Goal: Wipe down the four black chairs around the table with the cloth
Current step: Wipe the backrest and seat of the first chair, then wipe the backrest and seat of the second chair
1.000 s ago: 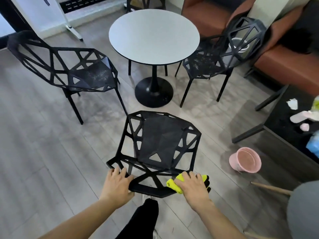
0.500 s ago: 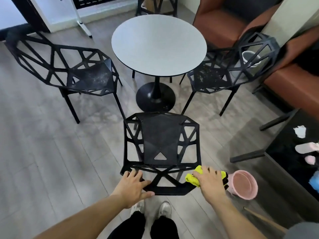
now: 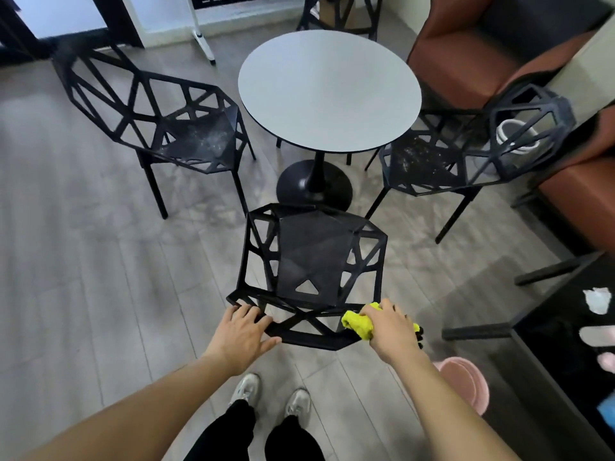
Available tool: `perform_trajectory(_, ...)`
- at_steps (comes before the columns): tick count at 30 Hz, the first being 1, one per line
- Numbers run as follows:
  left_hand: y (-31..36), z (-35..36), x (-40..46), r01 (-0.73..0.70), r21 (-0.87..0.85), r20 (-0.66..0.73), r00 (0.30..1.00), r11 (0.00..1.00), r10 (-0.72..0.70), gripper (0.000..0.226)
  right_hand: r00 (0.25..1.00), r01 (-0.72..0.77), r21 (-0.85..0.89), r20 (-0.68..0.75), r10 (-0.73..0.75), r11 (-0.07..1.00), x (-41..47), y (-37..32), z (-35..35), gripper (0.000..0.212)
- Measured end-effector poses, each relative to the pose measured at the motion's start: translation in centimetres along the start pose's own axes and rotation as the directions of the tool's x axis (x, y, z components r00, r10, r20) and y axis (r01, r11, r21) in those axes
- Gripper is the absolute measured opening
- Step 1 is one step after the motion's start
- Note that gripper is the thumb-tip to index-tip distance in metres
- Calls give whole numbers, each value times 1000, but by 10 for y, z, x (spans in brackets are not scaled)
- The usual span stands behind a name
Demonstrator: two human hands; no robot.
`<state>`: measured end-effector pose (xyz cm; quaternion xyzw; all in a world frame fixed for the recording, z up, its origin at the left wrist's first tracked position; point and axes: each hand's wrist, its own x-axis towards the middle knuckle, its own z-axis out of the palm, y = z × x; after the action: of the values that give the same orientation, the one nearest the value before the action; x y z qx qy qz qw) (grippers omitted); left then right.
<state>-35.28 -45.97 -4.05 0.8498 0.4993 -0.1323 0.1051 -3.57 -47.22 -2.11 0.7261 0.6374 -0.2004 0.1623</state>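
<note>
Left grip (image 3: 240,334) spread flat on near chair (image 3: 312,261) backrest's left corner; right grip (image 3: 392,329) pinching yellow cloth (image 3: 357,322) against right corner.

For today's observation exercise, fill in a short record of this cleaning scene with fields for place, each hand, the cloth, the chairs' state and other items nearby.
Place: round grey table on a grey plank floor
Left hand: left hand rests on the back rim of the nearest chair
Right hand: right hand holds the yellow cloth against that rim
Left chair: pale specks on seat
Right chair: pale specks on seat
Far chair: mostly out of view
Nearby: pink bucket on the floor
</note>
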Motion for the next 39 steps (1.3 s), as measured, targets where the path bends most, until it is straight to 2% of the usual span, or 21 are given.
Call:
perform_trajectory(2,4,-7,-1,11,-34,-64,998,999,-13,55,1000,5,82,-32,-2,997,1,3,-11,51)
perform_trajectory(6,-2,-31,-5,70,-67,-200,976,995,-82,41,963,28,231,-266,35,973,-2,-15,-35,48)
perform_trajectory(9,-22,-51,-11,125,-110,-274,950,986,-151,38,933,82,317,-359,40,945,1,-47,-54,55)
perform_trajectory(15,-89,-92,-23,144,-165,-399,895,976,-199,35,887,185,254,-459,-50,949,22,-135,-87,60)
perform_trajectory(22,-217,-133,-40,144,-181,-514,829,973,-219,31,820,268,273,-568,-70,924,57,-271,-117,59)
perform_trajectory(26,-284,-150,-48,177,-159,-539,809,971,-235,28,781,319,285,-620,-80,904,76,-341,-137,54)
perform_trajectory(30,-334,-161,-48,225,-183,-536,793,957,-289,30,778,353,301,-620,-100,886,101,-391,-153,53)
perform_trajectory(36,-395,-169,-15,351,-259,-395,812,900,-430,37,788,384,283,-596,-152,879,163,-438,-178,55)
perform_trajectory(39,-426,-174,14,388,-244,-356,817,889,-454,40,788,405,290,-591,-171,867,208,-457,-190,54)
